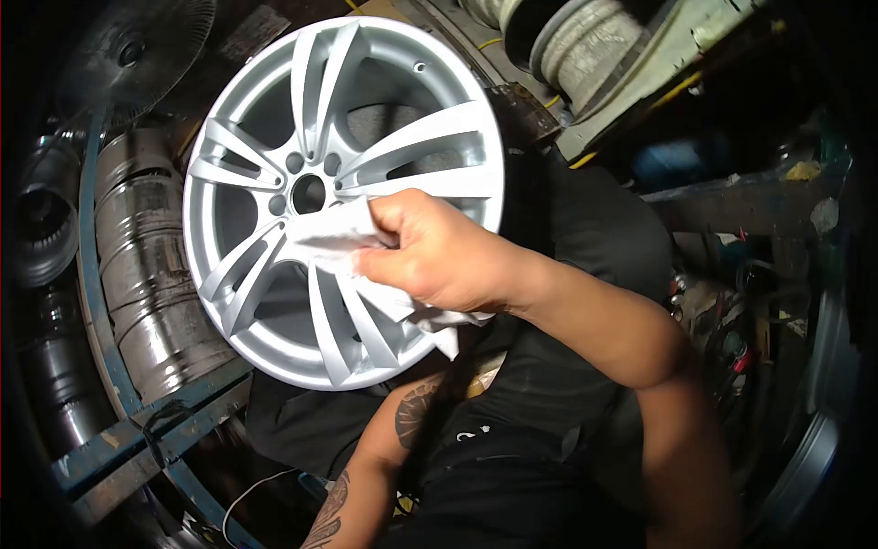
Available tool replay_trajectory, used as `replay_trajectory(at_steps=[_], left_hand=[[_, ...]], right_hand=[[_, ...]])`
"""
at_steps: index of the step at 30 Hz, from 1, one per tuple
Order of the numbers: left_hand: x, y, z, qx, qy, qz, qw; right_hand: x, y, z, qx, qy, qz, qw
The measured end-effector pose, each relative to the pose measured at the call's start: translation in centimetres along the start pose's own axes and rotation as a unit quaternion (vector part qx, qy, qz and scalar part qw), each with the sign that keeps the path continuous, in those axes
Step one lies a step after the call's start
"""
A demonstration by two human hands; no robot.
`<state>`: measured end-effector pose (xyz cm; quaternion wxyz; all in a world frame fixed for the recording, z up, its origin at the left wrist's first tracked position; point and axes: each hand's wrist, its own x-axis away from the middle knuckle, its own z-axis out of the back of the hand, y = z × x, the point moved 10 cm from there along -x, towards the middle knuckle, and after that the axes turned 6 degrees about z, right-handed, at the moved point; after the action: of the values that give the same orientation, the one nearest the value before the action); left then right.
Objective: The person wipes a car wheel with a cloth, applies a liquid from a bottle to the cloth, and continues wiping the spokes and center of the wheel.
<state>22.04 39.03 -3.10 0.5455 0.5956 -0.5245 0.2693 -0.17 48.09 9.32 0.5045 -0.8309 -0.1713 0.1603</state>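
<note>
A silver alloy wheel rim (488,151) with paired spokes and a round centre hole fills the upper middle of the view, its face turned toward me. My right hand (430,252) is closed on a white cloth (334,229), bunched between thumb and fingers. The cloth lies against the spokes just below the centre hole, and a loose end hangs under the hand. From below, my tattooed left forearm reaches behind the lower edge of the rim, which hides my left hand.
Stacked metal cylinders or rims (146,247) stand on the left beside a blue metal frame (101,274). A fan (131,53) is at upper left. More wheels (590,46) sit at upper right, and cluttered shelving (732,206) lines the right.
</note>
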Motion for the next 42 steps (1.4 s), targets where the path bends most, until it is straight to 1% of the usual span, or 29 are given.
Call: replay_trajectory(at_steps=[5,6,8,11,13,14,15,16,17,18,19,20,22,23,25,27,28,29,31,33,34,35,36,37,38,39,41,42], left_hand=[[-0.1,-0.4,-0.9,0.018,-0.007,0.060,0.998],[0.0,-0.3,-0.9,0.019,-0.005,0.071,0.997],[0.1,-0.2,-0.7,0.017,-0.004,0.091,0.996],[-0.6,-3.6,1.7,0.036,-0.035,0.141,0.989],[-0.5,-3.3,2.0,0.030,-0.025,0.117,0.992],[-0.4,-3.1,2.2,0.027,-0.020,0.104,0.994],[-0.5,-3.5,3.2,-0.084,0.003,0.085,0.993],[-0.8,-4.1,4.4,-0.194,0.022,0.063,0.979],[-1.0,-4.4,5.4,-0.302,0.046,0.044,0.951],[-1.3,-4.5,6.3,-0.402,0.076,0.020,0.912],[-1.8,-4.3,6.9,-0.468,0.094,0.005,0.879],[-2.4,-4.0,7.4,-0.510,0.107,-0.007,0.853],[-4.0,-3.7,7.6,-0.541,0.102,-0.020,0.835],[-4.9,-3.6,7.5,-0.542,0.084,-0.022,0.836],[-6.6,-3.5,7.4,-0.514,0.025,-0.007,0.857],[-7.3,-3.6,7.1,-0.450,-0.056,0.021,0.891],[-7.3,-3.5,6.9,-0.411,-0.099,0.037,0.905],[-6.9,-3.5,6.7,-0.369,-0.141,0.049,0.917],[-5.4,-3.5,6.5,-0.294,-0.202,0.059,0.932],[-3.1,-3.4,6.3,-0.236,-0.235,0.036,0.942],[-2.0,-4.0,6.1,-0.214,-0.254,0.031,0.943],[-0.4,-4.0,5.9,-0.187,-0.265,0.002,0.946],[1.3,-3.6,5.7,-0.151,-0.275,-0.046,0.948],[3.2,-2.8,5.6,-0.105,-0.289,-0.108,0.945],[5.6,-1.4,5.8,-0.053,-0.304,-0.188,0.932],[8.3,0.6,6.2,-0.003,-0.320,-0.273,0.907],[14.0,6.2,8.1,0.065,-0.324,-0.420,0.845],[16.6,10.2,8.8,0.038,-0.287,-0.460,0.839]], right_hand=[[0.4,0.1,-0.9,-0.011,-0.045,-0.015,0.999],[0.6,0.1,-1.2,-0.035,-0.046,-0.025,0.998],[0.8,-0.1,-1.5,0.005,-0.072,-0.030,0.997],[1.4,-0.2,-1.7,0.050,-0.104,-0.048,0.992],[1.5,0.1,-2.4,0.077,-0.148,-0.058,0.984],[1.5,0.1,-2.4,0.082,-0.146,-0.061,0.984],[1.3,0.1,-2.4,0.071,-0.145,-0.053,0.986],[1.3,0.3,-2.4,0.061,-0.142,-0.046,0.987],[1.1,0.5,-2.3,0.052,-0.139,-0.039,0.988],[0.8,0.5,-2.0,0.066,-0.132,-0.026,0.989],[0.3,0.6,-1.8,0.080,-0.127,-0.012,0.989],[-0.2,1.4,-1.5,0.073,-0.112,-0.034,0.990],[-1.3,1.9,-0.6,0.106,-0.090,-0.049,0.989],[-1.6,1.8,-0.3,0.125,-0.083,-0.058,0.987],[-2.3,1.6,0.5,0.085,-0.034,-0.045,0.995],[-2.9,1.3,0.9,0.067,-0.017,0.007,0.998],[-2.7,0.7,1.0,0.080,-0.020,-0.013,0.996],[-2.3,-0.2,1.1,0.090,-0.027,-0.024,0.995],[-2.6,-0.3,1.3,0.085,-0.035,0.003,0.996],[-2.7,-1.2,1.3,0.011,-0.015,0.048,0.999],[-2.5,-1.6,1.2,-0.007,-0.014,0.032,0.999],[-2.7,-1.4,1.2,-0.006,-0.012,0.026,1.000],[-2.8,-1.0,1.4,-0.004,-0.009,0.020,1.000],[-2.8,-0.7,1.4,-0.003,-0.005,0.013,1.000],[-2.7,-0.4,1.1,0.009,0.005,-0.015,1.000],[-3.1,0.8,0.8,0.000,0.026,-0.003,1.000],[-3.1,3.2,-0.6,0.063,-0.011,-0.063,0.996],[-3.2,4.0,-1.7,0.080,-0.030,-0.055,0.995]])
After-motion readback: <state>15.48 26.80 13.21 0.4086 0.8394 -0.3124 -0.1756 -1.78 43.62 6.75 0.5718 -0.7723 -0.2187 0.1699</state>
